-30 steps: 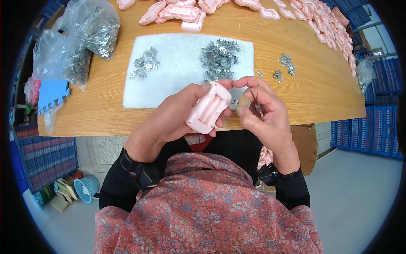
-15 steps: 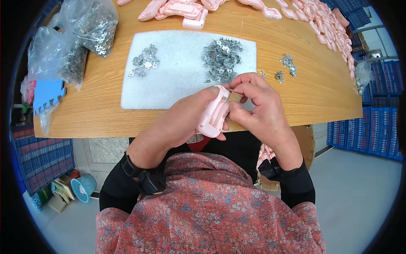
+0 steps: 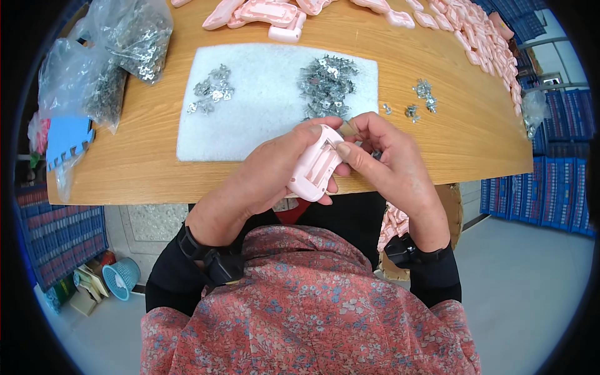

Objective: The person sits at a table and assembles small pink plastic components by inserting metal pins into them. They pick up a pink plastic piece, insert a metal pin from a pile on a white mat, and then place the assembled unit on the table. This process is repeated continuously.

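My left hand [image 3: 265,164] is wrapped round a pink plastic casing [image 3: 306,178], held tilted just off the table's near edge. A long open recess, like a battery compartment, faces up in it, with bits of metal at its far end. There the thumb of my right hand [image 3: 395,164] presses at the recess. Between the curled fingers of that hand sits a small flat tan piece [image 3: 347,129]; whether the thumb also pins a metal part is hidden. Beyond my hands, a white foam sheet [image 3: 256,119] bears a large heap of small metal contact plates [image 3: 328,81] and a smaller heap [image 3: 212,89].
Clear plastic bags [image 3: 134,40] of metal parts stand at the left by a blue foam mat [image 3: 67,139]. More pink casings [image 3: 269,11] lie along the far edge and pile up at the right [image 3: 478,50]. Loose metal plates [image 3: 425,90] lie right of the sheet.
My right thumb has moved from pinching the tan piece onto the casing's recess, and the tan piece has shifted up among the fingers. The left hand keeps the casing almost in place.
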`<state>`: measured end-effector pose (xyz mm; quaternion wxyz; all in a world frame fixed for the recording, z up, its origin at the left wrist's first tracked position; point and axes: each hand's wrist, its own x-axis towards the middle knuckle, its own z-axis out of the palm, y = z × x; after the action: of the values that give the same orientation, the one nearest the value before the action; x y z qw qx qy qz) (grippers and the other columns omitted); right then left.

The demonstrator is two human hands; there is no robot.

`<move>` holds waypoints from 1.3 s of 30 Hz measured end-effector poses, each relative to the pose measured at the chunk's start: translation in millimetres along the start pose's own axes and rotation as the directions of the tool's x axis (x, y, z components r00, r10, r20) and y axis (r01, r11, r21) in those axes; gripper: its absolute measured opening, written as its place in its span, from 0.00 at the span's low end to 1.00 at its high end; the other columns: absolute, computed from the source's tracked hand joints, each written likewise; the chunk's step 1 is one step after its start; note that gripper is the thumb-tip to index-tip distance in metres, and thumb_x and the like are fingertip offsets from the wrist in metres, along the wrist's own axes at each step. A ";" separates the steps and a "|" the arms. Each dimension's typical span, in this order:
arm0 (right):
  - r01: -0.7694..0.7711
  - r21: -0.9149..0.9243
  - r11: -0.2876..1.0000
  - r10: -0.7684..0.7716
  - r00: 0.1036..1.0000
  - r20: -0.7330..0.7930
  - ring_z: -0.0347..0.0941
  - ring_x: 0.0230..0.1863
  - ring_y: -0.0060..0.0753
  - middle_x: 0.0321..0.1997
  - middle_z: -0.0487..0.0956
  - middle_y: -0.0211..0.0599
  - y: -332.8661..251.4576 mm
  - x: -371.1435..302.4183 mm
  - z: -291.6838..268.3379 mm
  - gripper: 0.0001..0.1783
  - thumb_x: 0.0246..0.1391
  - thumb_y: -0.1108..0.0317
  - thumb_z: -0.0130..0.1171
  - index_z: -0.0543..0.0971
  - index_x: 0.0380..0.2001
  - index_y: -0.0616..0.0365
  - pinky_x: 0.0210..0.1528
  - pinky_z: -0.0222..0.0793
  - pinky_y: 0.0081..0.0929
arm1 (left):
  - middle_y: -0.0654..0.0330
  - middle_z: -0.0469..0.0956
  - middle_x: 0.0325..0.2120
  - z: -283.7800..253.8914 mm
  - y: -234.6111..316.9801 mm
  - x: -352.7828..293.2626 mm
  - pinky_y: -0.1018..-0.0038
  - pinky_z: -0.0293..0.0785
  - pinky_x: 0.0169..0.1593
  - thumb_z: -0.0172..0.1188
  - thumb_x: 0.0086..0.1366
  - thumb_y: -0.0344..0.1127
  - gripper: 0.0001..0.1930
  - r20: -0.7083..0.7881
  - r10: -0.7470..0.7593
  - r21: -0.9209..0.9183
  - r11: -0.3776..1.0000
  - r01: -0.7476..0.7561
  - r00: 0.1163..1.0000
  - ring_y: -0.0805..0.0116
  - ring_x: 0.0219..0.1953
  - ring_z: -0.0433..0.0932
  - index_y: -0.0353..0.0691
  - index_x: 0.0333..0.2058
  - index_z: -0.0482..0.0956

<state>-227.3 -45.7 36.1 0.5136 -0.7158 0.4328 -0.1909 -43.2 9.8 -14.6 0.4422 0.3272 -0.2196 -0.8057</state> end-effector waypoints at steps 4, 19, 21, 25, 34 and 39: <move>-0.067 0.330 0.942 0.055 0.997 0.048 0.69 0.32 0.12 0.29 0.75 0.23 12.1 0.5 5.9 0.10 0.59 0.69 0.62 0.76 0.39 0.63 0.33 0.70 0.16 | 0.51 0.80 0.39 3.3 3.0 -4.8 0.68 0.81 0.38 0.35 0.77 0.45 0.24 0.027 0.016 0.053 0.998 -0.017 1.000 0.62 0.33 0.82 0.38 0.65 0.60; -0.093 0.334 0.938 0.082 0.996 0.045 0.65 0.30 0.10 0.30 0.74 0.20 13.3 -2.4 -9.6 0.10 0.58 0.68 0.63 0.77 0.38 0.63 0.33 0.63 0.13 | 0.59 0.77 0.36 2.2 3.7 -3.0 0.75 0.75 0.38 0.42 0.73 0.34 0.19 0.072 0.316 0.820 0.521 -0.236 0.946 0.76 0.34 0.76 0.33 0.58 0.69; -0.073 0.460 0.885 0.085 0.996 -0.005 0.64 0.30 0.09 0.29 0.74 0.20 5.9 -5.4 -7.6 0.08 0.60 0.69 0.61 0.77 0.39 0.63 0.33 0.63 0.13 | 0.59 0.76 0.33 0.8 2.9 -3.3 0.73 0.75 0.36 0.42 0.74 0.37 0.20 0.006 0.248 0.617 0.761 -0.199 0.969 0.74 0.31 0.75 0.33 0.58 0.69; 0.074 0.361 0.930 -0.044 0.995 -0.089 0.64 0.30 0.08 0.29 0.73 0.19 21.3 -6.7 -0.2 0.07 0.61 0.72 0.60 0.77 0.40 0.63 0.34 0.62 0.12 | 0.61 0.73 0.31 0.2 4.2 -7.1 0.73 0.75 0.33 0.43 0.74 0.43 0.21 0.001 0.102 0.025 0.994 -0.102 0.995 0.72 0.27 0.74 0.35 0.57 0.68; 0.212 0.435 0.875 -0.143 0.972 -0.187 0.62 0.28 0.08 0.27 0.72 0.18 18.4 -1.2 17.6 0.07 0.57 0.74 0.64 0.77 0.37 0.62 0.31 0.60 0.11 | 0.62 0.71 0.31 3.4 5.6 -8.3 0.73 0.73 0.33 0.47 0.74 0.48 0.22 0.088 0.030 -0.214 0.977 -0.011 0.996 0.72 0.26 0.71 0.38 0.57 0.68; 0.233 0.315 0.920 -0.180 0.965 -0.189 0.60 0.26 0.08 0.24 0.70 0.17 21.6 -1.0 14.4 0.07 0.56 0.73 0.65 0.79 0.37 0.60 0.28 0.58 0.13 | 0.62 0.71 0.31 3.9 3.5 -8.2 0.72 0.74 0.33 0.47 0.74 0.48 0.21 0.107 0.047 -0.193 0.981 -0.026 0.993 0.73 0.26 0.71 0.40 0.57 0.68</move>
<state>-226.7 -38.9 11.0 0.5691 -0.6426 0.3548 -0.3705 -40.8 15.3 -6.9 0.4734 0.2337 -0.1715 -0.8318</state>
